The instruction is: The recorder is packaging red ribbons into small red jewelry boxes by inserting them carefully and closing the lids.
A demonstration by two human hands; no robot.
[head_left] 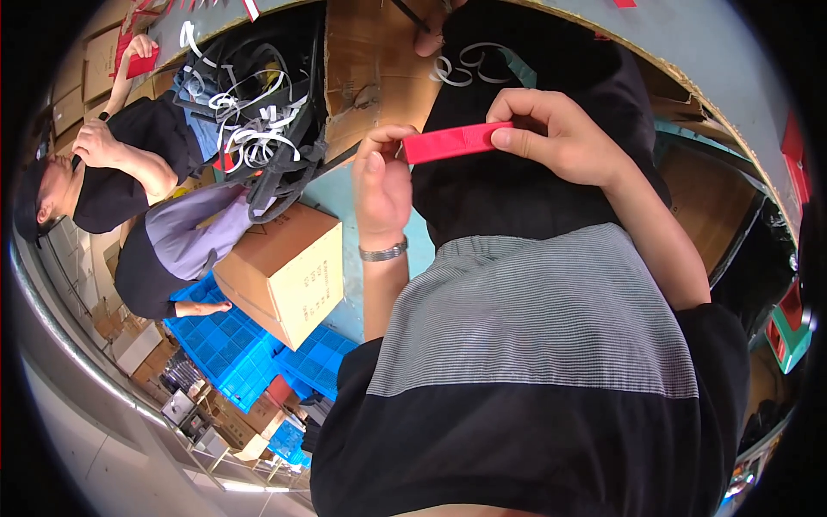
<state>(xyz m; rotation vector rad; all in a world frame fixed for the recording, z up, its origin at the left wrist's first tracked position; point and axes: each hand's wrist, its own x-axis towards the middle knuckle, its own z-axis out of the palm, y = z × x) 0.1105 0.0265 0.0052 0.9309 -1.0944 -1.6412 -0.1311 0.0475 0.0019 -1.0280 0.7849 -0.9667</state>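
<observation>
A flat, narrow red box-like piece (457, 144) is held level in front of my body, above my dark lap. At its left end my left hand (384, 177), with a metal watch band on the wrist, pinches it between thumb and fingers. My right hand (556, 138) grips the opposite end, its thumb on the near face and the index finger curled over the top. What the piece is exactly I cannot make out.
To the left stand a cardboard box (289, 276), blue plastic crates (228, 353) and a black bin (301, 52) with tangled white strips (258, 142). A co-worker (138, 164) sits there, a red piece in one hand. A grey tabletop (568, 15) curves along the far side.
</observation>
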